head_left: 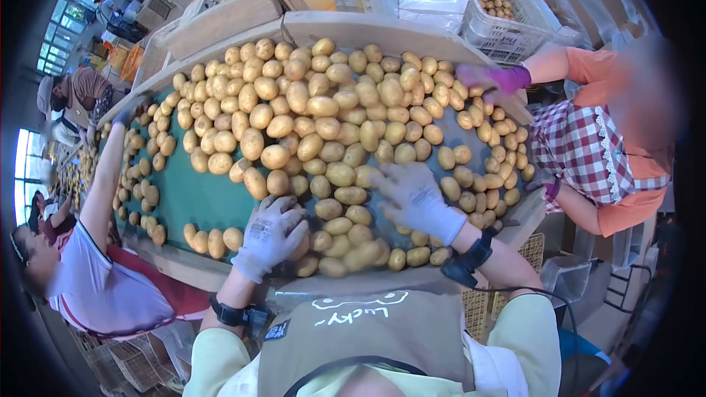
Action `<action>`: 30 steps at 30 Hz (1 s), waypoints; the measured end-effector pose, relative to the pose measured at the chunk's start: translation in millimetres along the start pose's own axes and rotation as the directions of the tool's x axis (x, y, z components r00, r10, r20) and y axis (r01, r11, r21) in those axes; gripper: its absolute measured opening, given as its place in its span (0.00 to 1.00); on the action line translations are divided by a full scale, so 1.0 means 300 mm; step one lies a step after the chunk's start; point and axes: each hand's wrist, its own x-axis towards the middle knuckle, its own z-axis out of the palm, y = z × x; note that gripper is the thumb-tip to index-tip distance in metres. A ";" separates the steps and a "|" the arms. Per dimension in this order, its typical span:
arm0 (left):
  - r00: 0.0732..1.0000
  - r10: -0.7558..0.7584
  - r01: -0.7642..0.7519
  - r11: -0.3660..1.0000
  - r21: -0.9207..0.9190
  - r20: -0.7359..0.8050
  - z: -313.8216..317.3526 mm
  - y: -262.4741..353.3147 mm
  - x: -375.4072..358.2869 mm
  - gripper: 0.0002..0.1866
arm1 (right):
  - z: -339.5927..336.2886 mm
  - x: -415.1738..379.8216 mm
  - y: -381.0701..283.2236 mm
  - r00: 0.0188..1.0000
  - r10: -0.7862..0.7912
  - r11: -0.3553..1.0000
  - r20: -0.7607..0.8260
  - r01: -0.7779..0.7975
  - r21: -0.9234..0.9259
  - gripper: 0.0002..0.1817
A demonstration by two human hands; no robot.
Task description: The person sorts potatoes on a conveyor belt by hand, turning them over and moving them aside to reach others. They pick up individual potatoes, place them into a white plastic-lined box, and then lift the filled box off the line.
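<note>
Potatoes (323, 106) cover much of the sorting table, heaped thickest at its middle and far side. My left hand (271, 237), in a whitish work glove, rests at the near edge with its fingers apart against potatoes; one potato lies partly under its inner side. My right hand (418, 202), gloved alike, reaches over the right part of the heap. Its fingers are spread, the tips touching or just above potatoes, and no potato is gripped in it. Between my hands lie several potatoes (346, 231), and one close to my apron is blurred by motion.
A co-worker in a checked apron (581, 147) stands at the right, a purple-gloved hand (500, 79) on the potatoes. Another co-worker (121, 279) reaches in from the left. Wooden boards (382, 29) edge the green belt (184, 198). Beyond stands a white crate (507, 33) of potatoes.
</note>
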 end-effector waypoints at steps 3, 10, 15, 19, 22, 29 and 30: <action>1.000 0.019 -0.019 1.000 -0.025 0.021 -0.002 -0.023 -0.009 0.14 | 0.074 0.008 -0.104 0.858 -0.475 0.879 -0.194 0.455 -0.141 0.31; 0.998 -0.022 0.025 0.999 -0.045 0.064 -0.085 -0.045 -0.067 0.15 | -0.008 0.005 -0.062 0.996 0.014 0.975 -0.086 -0.033 -0.221 0.28; 0.980 -0.047 0.050 0.999 -0.010 0.193 -0.116 -0.088 -0.071 0.15 | 0.143 -0.101 -0.167 0.936 -0.327 0.945 -0.131 0.322 -0.055 0.28; 0.995 0.021 -0.023 1.000 0.021 0.094 -0.128 -0.099 -0.126 0.15 | 0.013 -0.076 -0.104 0.945 -0.019 0.884 -0.327 -0.137 -0.447 0.31; 0.982 -0.002 0.004 1.000 -0.008 0.189 -0.145 -0.124 -0.082 0.15 | 0.049 0.027 -0.245 0.955 -0.271 0.946 -0.122 0.241 -0.219 0.24; 0.997 0.020 -0.019 1.000 -0.018 0.080 -0.139 -0.171 -0.170 0.14 | 0.190 0.203 -0.505 0.910 -0.312 0.858 0.274 0.394 -0.331 0.15; 0.997 0.016 -0.015 1.000 -0.017 0.073 -0.146 -0.177 -0.186 0.14 | 0.167 0.186 -0.455 0.883 -0.438 0.833 0.169 0.470 -0.294 0.14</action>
